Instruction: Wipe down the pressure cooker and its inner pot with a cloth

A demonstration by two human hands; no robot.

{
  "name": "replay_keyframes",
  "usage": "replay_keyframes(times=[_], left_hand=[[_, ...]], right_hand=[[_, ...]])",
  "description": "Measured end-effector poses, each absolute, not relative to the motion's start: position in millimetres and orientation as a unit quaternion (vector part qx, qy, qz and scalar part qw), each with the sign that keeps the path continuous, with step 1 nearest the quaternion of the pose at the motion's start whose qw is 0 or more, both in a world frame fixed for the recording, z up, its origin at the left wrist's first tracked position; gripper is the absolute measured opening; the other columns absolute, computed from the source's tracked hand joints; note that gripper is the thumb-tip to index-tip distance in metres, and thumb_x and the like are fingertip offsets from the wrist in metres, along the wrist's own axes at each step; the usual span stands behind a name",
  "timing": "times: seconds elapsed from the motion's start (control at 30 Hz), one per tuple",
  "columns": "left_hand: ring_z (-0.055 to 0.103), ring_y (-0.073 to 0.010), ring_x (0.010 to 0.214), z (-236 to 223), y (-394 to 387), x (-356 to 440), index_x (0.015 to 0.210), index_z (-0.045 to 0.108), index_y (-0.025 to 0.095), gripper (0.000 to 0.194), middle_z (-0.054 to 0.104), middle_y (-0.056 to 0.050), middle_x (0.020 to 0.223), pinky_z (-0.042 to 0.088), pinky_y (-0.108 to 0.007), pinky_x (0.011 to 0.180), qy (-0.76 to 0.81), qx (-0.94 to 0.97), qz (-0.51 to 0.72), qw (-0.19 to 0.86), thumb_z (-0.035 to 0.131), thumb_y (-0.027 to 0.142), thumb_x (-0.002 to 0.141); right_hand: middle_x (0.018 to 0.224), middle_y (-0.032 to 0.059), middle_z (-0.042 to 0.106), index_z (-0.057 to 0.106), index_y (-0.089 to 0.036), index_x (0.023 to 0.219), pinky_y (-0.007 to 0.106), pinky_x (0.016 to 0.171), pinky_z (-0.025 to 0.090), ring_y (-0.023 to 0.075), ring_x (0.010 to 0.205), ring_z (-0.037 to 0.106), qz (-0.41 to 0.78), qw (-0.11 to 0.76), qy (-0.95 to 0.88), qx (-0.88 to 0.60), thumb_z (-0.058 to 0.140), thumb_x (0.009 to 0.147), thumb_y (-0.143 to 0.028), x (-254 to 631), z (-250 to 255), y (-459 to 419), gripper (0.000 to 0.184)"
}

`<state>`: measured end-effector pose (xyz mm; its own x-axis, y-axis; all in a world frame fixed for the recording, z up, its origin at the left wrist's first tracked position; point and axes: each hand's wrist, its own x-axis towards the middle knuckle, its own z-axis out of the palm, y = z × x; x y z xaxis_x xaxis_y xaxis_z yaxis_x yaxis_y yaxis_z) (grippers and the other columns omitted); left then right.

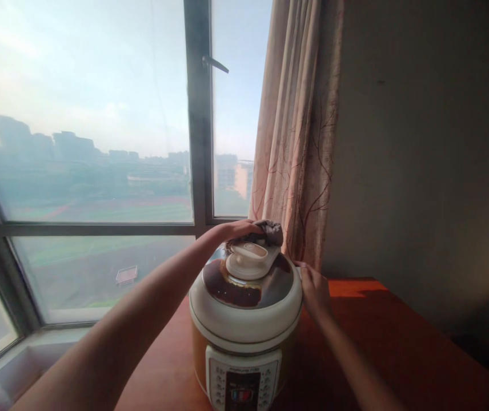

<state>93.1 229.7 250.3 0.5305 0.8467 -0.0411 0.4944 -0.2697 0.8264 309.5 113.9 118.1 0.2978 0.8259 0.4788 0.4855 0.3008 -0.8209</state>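
Note:
An electric pressure cooker (244, 328) stands upright on the wooden table, its control panel facing me. Its lid has a glossy brown top and a cream knob handle (248, 257). My left hand (244, 229) reaches over to the far side of the lid, closed on a bunched grey-brown cloth (269, 231) that lies against the lid behind the knob. At the lid's right rim is my right hand (313, 287), its fingers against the cooker's edge. Its fingertips are partly hidden, but they look curled on the rim.
The reddish-brown table (381, 348) extends to the right of the cooker. Behind stands a window with a grey frame (199, 142) and a handle (216, 64). A patterned curtain (298, 131) hangs close behind the cooker, beside a dark wall (416, 142).

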Motion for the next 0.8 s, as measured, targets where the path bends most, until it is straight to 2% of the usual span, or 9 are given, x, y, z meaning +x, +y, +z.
replay_keyframes(times=[0.27,0.5,0.67,0.8], left_hand=[[0.059,-0.0204,0.062,228,251,74,0.081,0.073,0.014,0.026,0.069,-0.004,0.070,0.043,-0.030,0.057,0.477,0.764,0.228,0.371,0.068,0.037,0.069],[0.064,-0.0216,0.079,221,229,49,0.101,0.073,0.012,0.041,0.074,-0.006,0.089,0.048,-0.030,0.072,0.431,0.762,0.280,0.394,0.067,0.039,0.071],[0.065,-0.0226,0.076,222,207,21,0.096,0.074,0.013,0.040,0.074,-0.007,0.086,0.050,-0.031,0.071,0.444,0.739,0.294,0.412,0.066,0.044,0.072],[0.066,-0.0233,0.072,221,199,3,0.094,0.073,0.014,0.039,0.074,-0.007,0.081,0.051,-0.032,0.068,0.451,0.685,0.335,0.463,0.070,0.041,0.066]], right_hand=[[0.099,0.0105,0.079,0.077,-0.019,0.102,0.032,0.076,0.050,0.0274,0.093,0.072,0.151,0.567,-0.571,-0.574,0.032,0.089,-0.053,308,122,111,0.057],[0.102,0.0103,0.078,0.076,-0.019,0.102,0.032,0.080,0.050,0.0274,0.095,0.071,0.162,0.567,-0.583,-0.559,0.033,0.091,-0.051,306,123,113,0.055],[0.103,0.0106,0.078,0.076,-0.018,0.101,0.032,0.081,0.050,0.0276,0.096,0.071,0.167,0.567,-0.587,-0.553,0.034,0.091,-0.050,306,123,115,0.054],[0.103,0.0116,0.078,0.076,-0.018,0.100,0.033,0.082,0.050,0.0281,0.096,0.071,0.173,0.575,-0.588,-0.542,0.034,0.091,-0.051,305,121,117,0.055]])
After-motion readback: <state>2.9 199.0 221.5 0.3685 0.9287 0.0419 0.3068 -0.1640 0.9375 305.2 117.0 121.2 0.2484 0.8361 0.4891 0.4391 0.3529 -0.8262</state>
